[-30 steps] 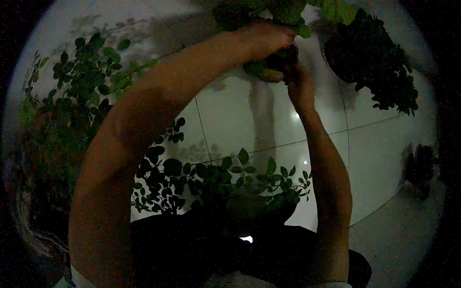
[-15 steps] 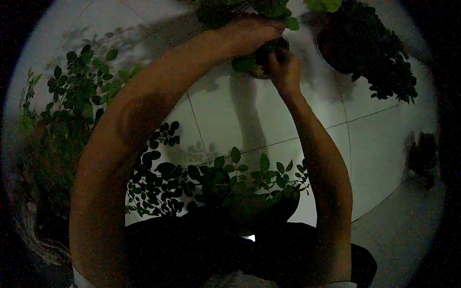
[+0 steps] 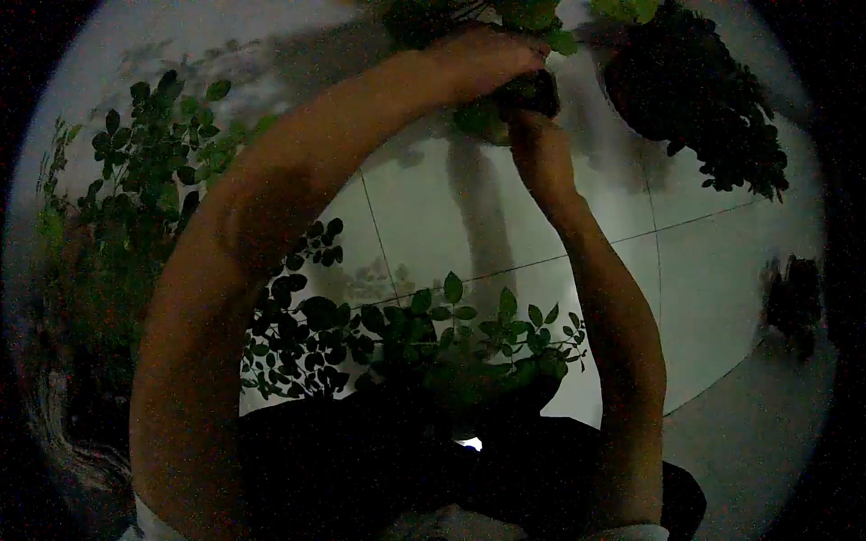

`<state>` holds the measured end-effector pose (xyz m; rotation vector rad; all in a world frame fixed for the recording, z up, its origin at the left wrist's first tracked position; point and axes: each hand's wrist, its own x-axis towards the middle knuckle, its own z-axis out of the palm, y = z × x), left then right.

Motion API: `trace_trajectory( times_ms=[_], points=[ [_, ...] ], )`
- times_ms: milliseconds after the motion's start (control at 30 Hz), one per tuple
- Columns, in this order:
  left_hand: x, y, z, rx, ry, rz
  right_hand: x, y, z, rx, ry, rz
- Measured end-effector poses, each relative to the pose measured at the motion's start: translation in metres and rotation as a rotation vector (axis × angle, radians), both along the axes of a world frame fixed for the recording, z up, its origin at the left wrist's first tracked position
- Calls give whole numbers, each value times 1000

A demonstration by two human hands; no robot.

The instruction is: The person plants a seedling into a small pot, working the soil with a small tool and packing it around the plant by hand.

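Observation:
At the top of the head view, my left hand (image 3: 501, 61) reaches across with its fingers bent at a dark, rounded thing (image 3: 534, 93) whose kind I cannot make out. My right hand (image 3: 541, 144) is closed against the lower side of that same thing, its fingertips in deep shadow. A green leaf (image 3: 484, 123) shows just left of the right fingers. Leafy stems of a plant (image 3: 523, 13) rise right behind my left hand. The light is too dim to show what lies between the fingers.
A potted leafy plant (image 3: 167, 135) stands at the left, and a dark bushy plant (image 3: 695, 90) at the upper right. Close to my body is another plant with small leaves (image 3: 433, 334). Pale floor tiles (image 3: 704, 279) lie beneath. A dark object (image 3: 794, 293) sits at the right.
The view has shifted slightly, so the hands and plants appear a little further right and lower. My right hand has turned, with its fingers bent further under the dark thing.

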<state>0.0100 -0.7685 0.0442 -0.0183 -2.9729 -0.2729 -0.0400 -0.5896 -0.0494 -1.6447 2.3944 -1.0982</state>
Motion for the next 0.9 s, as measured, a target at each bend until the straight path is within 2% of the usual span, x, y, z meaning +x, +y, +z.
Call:
trace_trajectory(
  times_ms=[33,133,333,367,433,500,567,600,667,733,900],
  points=[
    [-2,2,4,-102,-50,-17,2,3,5,-10,-44,-19],
    [-2,-7,-1,-265,89,-211,3,6,8,-82,-132,-28],
    [0,-12,-23,-230,263,-208,-3,13,4,-119,-88,-26],
    [1,-13,-23,-212,242,-203,-5,15,7,-129,-62,-22],
    [1,-10,-18,-179,205,-198,-14,18,12,-86,-177,-42],
    [4,1,-15,173,81,5,-20,20,10,-90,-290,-57],
    [4,7,-10,173,25,21,-27,20,4,-143,-397,-55],
    [1,1,-12,2,33,-63,-33,19,1,-137,-407,-85],
    [-4,-6,-16,-163,75,-178,-44,14,-4,-131,-428,-139],
    [-8,-4,-18,-146,129,-252,-39,15,-20,-95,-476,-156],
    [5,0,-9,-133,125,-139,-32,20,-11,-19,-486,-146]
  ],
)
